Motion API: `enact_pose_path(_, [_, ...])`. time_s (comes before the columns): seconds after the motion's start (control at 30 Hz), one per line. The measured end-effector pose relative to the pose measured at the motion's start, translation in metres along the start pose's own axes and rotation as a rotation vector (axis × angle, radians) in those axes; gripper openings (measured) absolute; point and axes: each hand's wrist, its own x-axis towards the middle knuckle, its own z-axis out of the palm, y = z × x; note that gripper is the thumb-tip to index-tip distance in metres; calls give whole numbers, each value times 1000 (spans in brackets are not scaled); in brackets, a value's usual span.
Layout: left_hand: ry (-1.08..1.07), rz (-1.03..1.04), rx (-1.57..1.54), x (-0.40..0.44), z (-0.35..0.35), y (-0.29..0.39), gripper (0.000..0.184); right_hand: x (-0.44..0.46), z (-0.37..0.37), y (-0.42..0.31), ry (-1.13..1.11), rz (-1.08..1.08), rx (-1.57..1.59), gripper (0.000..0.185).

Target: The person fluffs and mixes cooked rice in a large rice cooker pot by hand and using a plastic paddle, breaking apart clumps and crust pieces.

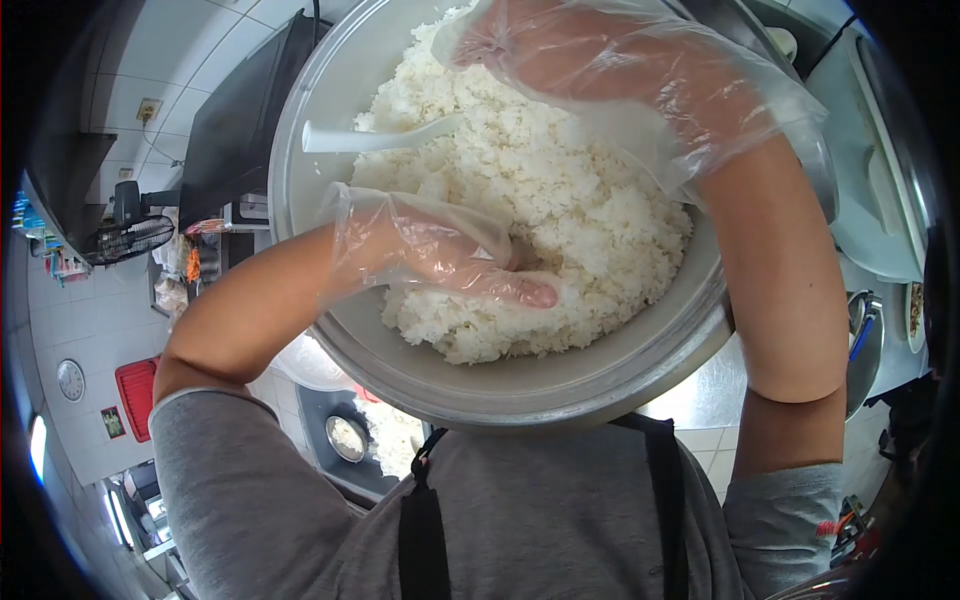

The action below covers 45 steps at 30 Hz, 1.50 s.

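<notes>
A big round metal pot (340,345) holds a mound of white rice (590,200). My left hand (460,255), in a clear plastic glove, reaches in from the left. Its thumb is stretched out over the rice, apart from the fingers, whose tips are hidden in a hollow of the mound. My right hand (510,45), also in a clear glove, lies at the far side of the rice near the top of the view; its fingers are partly cut off and blurred by plastic. A white spoon-like utensil (370,138) rests on the rice, its handle toward the pot's left wall.
A dark bin (320,420) with rice and a small metal bowl (346,438) stands below the pot at the left. A pale lidded container (850,160) is at the right. A black fan (130,235) and a red crate (137,400) are farther left.
</notes>
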Motion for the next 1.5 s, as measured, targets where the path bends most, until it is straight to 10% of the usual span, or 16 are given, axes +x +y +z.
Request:
enact_pose_path(0.13, [-65, 151, -112, 13, 5, -16, 90, -17, -5, -17, 163, -44, 772, 32])
enact_pose_path(0.23, [-91, 177, -116, 20, 15, -31, 101, -6, -22, -45, 129, 598, 1214, 27])
enact_pose_path(0.33, [-140, 159, -178, 16, 14, -27, 109, 16, -14, -32, -97, 468, 1017, 22])
enact_pose_path(0.43, [-225, -28, -115, 6, -1, -7, 106, 12, -18, -32, -76, 296, 188, 17])
enact_pose_path(0.53, [-316, -153, -83, -1, -16, -3, 97, 22, 27, 52, -187, 110, 1043, 17])
enact_pose_path(0.67, [-283, 31, -555, -32, -48, -35, 85, -4, -6, 10, -52, 109, 1111, 18])
enact_pose_path(0.97, [776, 73, -117, -76, -84, 8, 84, 5, -52, -48, 399, 244, 265, 28])
enact_pose_path(1.07, [1081, 82, 215, -46, -61, -17, 55, 4, -61, -65, 451, 277, 150, 41])
enact_pose_path(1.33, [1532, 38, -283, -67, -28, -31, 9, 12, -52, -66, 428, 374, 680, 44])
enact_pose_path(1.5, [1538, 98, -44, -26, -34, -69, 14, 16, -43, -65, 244, 718, 175, 29])
